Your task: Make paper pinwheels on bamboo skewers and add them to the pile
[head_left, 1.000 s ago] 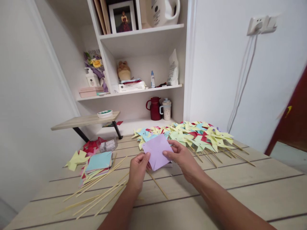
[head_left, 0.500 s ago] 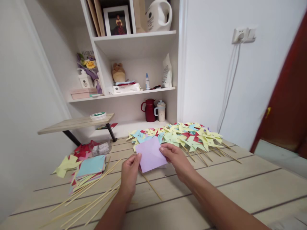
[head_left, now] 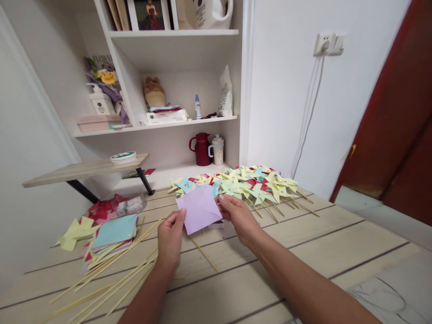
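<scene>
I hold a lilac paper square [head_left: 199, 208] up over the wooden table [head_left: 303, 243] with both hands. My left hand [head_left: 170, 240] pinches its lower left edge, fingers closed on the paper. My right hand [head_left: 236, 216] pinches its right edge, where a flap of the paper is folded over. Under the paper a thin wooden stick [head_left: 202, 252] lies on the table. Behind my hands spreads a heap of finished paper pinwheels [head_left: 249, 182] in yellow, blue, green and red, their sticks pointing right.
A stack of coloured paper squares [head_left: 113, 234] and several loose sticks [head_left: 111, 279] lie at the left. A small clear box [head_left: 130, 204] sits behind them. White shelves [head_left: 175, 121] with a red jug and a cup stand at the back, a red door [head_left: 398, 117] at the right.
The view has swung right and down, so everything has slid left in the picture. My hands keep their hold on the lilac paper, which has turned slightly.
</scene>
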Demonstrator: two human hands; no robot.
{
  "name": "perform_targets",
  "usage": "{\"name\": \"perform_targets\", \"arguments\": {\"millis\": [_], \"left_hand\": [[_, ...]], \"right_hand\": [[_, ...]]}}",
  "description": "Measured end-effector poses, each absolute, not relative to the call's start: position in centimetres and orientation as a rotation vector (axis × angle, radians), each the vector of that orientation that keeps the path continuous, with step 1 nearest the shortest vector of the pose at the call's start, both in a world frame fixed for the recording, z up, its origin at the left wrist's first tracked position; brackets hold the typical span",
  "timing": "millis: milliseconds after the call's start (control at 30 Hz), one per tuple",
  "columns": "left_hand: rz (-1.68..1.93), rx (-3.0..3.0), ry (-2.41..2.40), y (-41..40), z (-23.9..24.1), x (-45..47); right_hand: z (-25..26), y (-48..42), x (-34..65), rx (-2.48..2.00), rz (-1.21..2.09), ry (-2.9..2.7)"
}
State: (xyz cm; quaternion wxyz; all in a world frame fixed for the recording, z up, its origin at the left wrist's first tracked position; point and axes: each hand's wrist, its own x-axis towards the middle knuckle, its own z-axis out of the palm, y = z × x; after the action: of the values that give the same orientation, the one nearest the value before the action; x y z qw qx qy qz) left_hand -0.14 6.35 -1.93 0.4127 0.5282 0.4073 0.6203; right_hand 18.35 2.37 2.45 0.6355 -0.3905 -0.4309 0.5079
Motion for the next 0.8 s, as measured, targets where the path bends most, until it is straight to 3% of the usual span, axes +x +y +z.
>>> {"name": "perform_targets", "arguments": {"millis": [200, 800], "left_hand": [[1.616, 1.335, 1.047, 6.5, -1.9, -0.3], [1.426, 1.721, 0.918, 5.1, -0.7, 0.6]], "right_hand": [[2.8, 2.0, 18.3, -0.841, 1.272, -0.992], [2.2, 1.9, 18.5, -0.963, 1.209, -1.089]]}}
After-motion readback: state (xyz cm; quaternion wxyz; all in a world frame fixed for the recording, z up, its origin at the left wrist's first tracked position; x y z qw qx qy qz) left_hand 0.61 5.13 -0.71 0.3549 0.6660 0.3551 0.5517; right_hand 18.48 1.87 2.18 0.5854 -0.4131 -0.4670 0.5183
